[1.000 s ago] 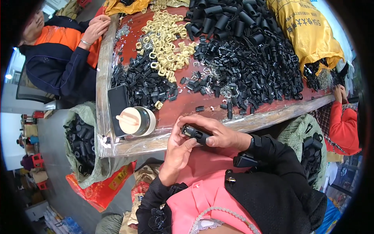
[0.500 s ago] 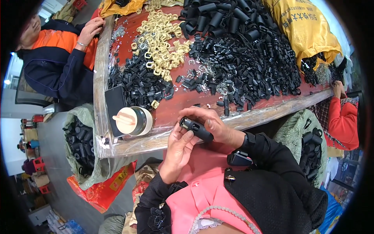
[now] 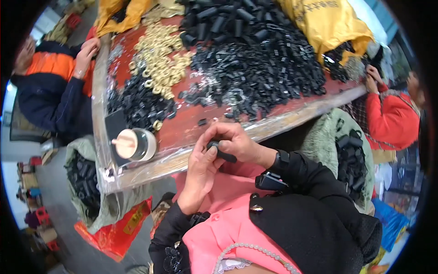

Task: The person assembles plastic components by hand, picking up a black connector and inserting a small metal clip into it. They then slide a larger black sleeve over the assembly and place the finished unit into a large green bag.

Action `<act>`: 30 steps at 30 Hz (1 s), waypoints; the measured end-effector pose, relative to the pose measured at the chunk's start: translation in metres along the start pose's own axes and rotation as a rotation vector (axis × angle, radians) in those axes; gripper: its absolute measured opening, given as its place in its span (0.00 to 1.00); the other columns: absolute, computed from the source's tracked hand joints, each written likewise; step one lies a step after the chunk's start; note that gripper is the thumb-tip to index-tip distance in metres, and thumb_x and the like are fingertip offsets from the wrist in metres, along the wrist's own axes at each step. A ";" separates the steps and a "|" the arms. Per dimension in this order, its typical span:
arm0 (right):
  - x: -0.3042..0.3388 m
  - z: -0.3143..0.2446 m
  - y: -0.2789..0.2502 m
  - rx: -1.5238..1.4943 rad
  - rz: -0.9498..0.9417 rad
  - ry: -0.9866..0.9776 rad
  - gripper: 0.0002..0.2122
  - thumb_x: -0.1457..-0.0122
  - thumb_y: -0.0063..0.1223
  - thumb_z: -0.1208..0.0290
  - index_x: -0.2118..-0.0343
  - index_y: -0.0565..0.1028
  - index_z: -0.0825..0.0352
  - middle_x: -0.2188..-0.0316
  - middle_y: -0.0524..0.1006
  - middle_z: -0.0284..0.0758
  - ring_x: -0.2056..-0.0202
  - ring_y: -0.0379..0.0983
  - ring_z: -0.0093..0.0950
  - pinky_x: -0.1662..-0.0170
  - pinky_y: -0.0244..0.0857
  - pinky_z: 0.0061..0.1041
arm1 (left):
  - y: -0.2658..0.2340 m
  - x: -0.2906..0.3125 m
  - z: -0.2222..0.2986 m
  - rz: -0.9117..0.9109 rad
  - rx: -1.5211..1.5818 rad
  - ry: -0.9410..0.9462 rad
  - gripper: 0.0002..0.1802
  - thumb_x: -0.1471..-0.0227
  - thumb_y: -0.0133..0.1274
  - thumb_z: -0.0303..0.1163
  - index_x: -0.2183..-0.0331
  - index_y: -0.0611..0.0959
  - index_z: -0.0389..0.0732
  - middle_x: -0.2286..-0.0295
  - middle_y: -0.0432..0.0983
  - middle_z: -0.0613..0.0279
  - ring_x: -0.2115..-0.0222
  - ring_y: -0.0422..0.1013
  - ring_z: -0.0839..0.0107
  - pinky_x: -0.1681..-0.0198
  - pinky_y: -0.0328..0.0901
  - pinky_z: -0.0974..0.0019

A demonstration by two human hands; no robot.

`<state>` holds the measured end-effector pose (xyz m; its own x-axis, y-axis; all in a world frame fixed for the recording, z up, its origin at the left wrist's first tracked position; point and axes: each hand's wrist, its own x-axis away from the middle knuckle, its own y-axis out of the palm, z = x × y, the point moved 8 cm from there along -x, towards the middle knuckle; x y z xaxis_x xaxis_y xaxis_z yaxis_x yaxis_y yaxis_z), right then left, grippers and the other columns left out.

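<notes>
Just off the table's near edge, I hold a black plastic tube in front of my pink top. My left hand is closed round one end of it. The thumb and bent fingers of my right hand press on the same end from above, partly covering it. Whether a smaller part is pinched there I cannot make out. Beyond my hands, small black plastic parts lie heaped on the red tabletop, with shiny metal bits among them.
Cream-coloured rings and larger black tubes are piled farther back. A lidded jar stands at the left corner by a dark flat object. Sacks of black parts flank me. Co-workers sit left and right; a yellow bag lies far right.
My right fingers have curled in and closed over the tube's end, which showed an opening before. The tube has turned and is more hidden. The whole view has shifted.
</notes>
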<state>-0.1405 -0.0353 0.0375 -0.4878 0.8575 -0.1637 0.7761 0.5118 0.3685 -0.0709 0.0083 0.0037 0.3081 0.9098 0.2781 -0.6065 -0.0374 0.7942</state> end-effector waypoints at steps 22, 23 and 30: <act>0.058 -0.144 -0.205 1.850 0.527 0.176 0.11 0.55 0.49 0.65 0.77 0.68 0.69 0.78 0.66 0.42 0.73 0.64 0.41 0.71 0.59 0.34 | -0.012 -0.039 -0.007 0.017 -0.192 -0.138 0.19 0.54 0.46 0.28 0.57 0.66 0.37 0.70 0.70 0.60 0.73 0.69 0.74 0.70 0.66 0.73; 0.049 -0.130 -0.218 1.878 0.518 0.185 0.11 0.56 0.49 0.64 0.79 0.67 0.68 0.79 0.65 0.41 0.73 0.64 0.41 0.72 0.58 0.35 | -0.012 -0.037 -0.011 0.010 -0.168 -0.172 0.19 0.54 0.46 0.28 0.57 0.66 0.38 0.70 0.70 0.61 0.72 0.69 0.73 0.69 0.66 0.72; 0.042 -0.106 -0.231 1.807 0.677 0.104 0.07 0.60 0.45 0.70 0.85 0.66 0.69 0.83 0.67 0.41 0.78 0.66 0.39 0.74 0.59 0.35 | -0.016 -0.027 -0.020 -0.057 -0.138 -0.215 0.21 0.52 0.45 0.30 0.55 0.63 0.38 0.66 0.68 0.59 0.68 0.68 0.72 0.66 0.66 0.71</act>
<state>-0.3827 -0.1229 0.0425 0.0594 0.9350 -0.3496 0.2149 -0.3540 -0.9102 -0.0842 -0.0073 -0.0275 0.4848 0.7994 0.3549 -0.6732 0.0820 0.7349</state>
